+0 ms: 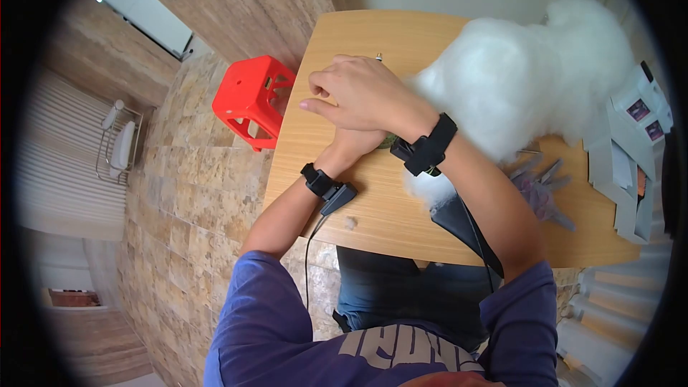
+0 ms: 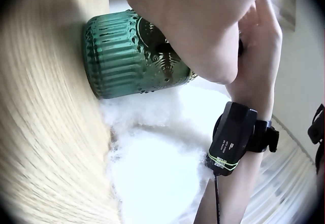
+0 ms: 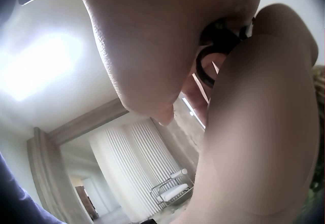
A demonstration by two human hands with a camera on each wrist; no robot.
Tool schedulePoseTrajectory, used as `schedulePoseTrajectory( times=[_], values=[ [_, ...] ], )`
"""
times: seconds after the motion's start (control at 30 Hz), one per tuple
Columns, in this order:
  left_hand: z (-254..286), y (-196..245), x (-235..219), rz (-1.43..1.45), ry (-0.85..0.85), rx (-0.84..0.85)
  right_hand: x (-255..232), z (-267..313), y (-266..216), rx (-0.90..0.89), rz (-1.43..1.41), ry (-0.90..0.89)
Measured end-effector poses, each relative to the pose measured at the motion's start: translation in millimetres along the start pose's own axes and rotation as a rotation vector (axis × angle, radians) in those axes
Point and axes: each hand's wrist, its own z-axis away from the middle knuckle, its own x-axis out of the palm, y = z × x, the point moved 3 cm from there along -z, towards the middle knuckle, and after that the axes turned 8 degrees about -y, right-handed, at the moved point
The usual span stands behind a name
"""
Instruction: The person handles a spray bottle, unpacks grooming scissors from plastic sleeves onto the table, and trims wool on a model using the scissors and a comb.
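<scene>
A green ribbed glass jar (image 2: 117,56) stands on the table, its upper end hidden behind my left hand (image 2: 193,23) in the left wrist view. In the head view only a sliver of it shows. My left hand (image 1: 358,145) lies under my crossing right hand (image 1: 365,93), its fingers hidden. The right wrist view shows a black loop (image 3: 204,72), like a scissors handle, at the curled fingers of my right hand (image 3: 147,41). A small metallic tip (image 1: 379,56) shows beyond my right knuckles.
A big heap of white fluffy stuffing (image 1: 502,79) lies right of the hands. Further right are a purplish bundle (image 1: 541,190) and a white box (image 1: 609,165). A small tuft (image 1: 350,223) rests near the front edge. A red stool (image 1: 247,89) stands left of the table (image 1: 387,222).
</scene>
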Motion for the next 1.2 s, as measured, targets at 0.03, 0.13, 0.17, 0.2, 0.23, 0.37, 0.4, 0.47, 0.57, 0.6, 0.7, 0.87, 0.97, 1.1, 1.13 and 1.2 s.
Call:
schedulePoseTrajectory(
  times=[0.03, 0.13, 0.17, 0.2, 0.23, 0.37, 0.4, 0.47, 0.57, 0.6, 0.7, 0.87, 0.97, 1.1, 1.13, 1.2],
  values=[
    [0, 0, 0, 0.013, 0.019, 0.008, 3, -2, 2, -0.004, 0.001, -0.013],
    [-6, 6, -4, 0.066, 0.068, 0.010, 11, -7, 10, -0.055, -0.069, 0.076],
    [-8, 10, -6, 0.098, 0.088, 0.014, 7, -7, 11, -0.116, -0.201, 0.219],
    [-10, 12, -8, 0.107, 0.104, 0.001, 4, -6, 12, -0.173, -0.334, 0.363],
    [-12, 15, -10, 0.074, 0.103, 0.020, 5, -8, 15, -0.173, -0.334, 0.343],
    [-15, 15, -11, -0.032, 0.131, 0.120, -10, -2, 5, -0.067, -0.484, 0.360],
    [-13, 16, -12, -0.031, 0.138, 0.114, -13, -1, 1, 0.040, -0.593, 0.271],
    [-12, 11, -10, 0.060, 0.012, -0.105, -18, -5, 1, -0.009, -0.574, 0.301],
    [-16, 18, -11, 0.066, 0.120, -0.026, -44, -12, -16, 0.036, -0.607, 0.274],
    [-17, 19, -13, 0.067, 0.127, -0.033, -50, -14, -21, 0.134, -0.656, 0.216],
    [-18, 17, -12, 0.057, 0.127, -0.027, -44, -19, -13, -0.066, -0.354, 0.328],
    [-17, 15, -9, 0.027, 0.212, 0.089, -44, -28, -5, -0.225, -0.215, 0.309],
    [-16, 5, -8, -0.031, 0.180, 0.023, -55, -40, -13, -0.212, -0.264, 0.288],
    [-15, 8, -10, -0.012, 0.155, 0.043, -47, -24, -32, -0.072, 0.041, 0.152],
    [-17, 6, -11, -0.018, 0.150, 0.040, -50, -24, -30, -0.072, 0.034, 0.155],
    [-18, 9, -12, -0.091, 0.218, 0.270, -45, -28, -27, -0.116, 0.003, -0.229]
  ],
)
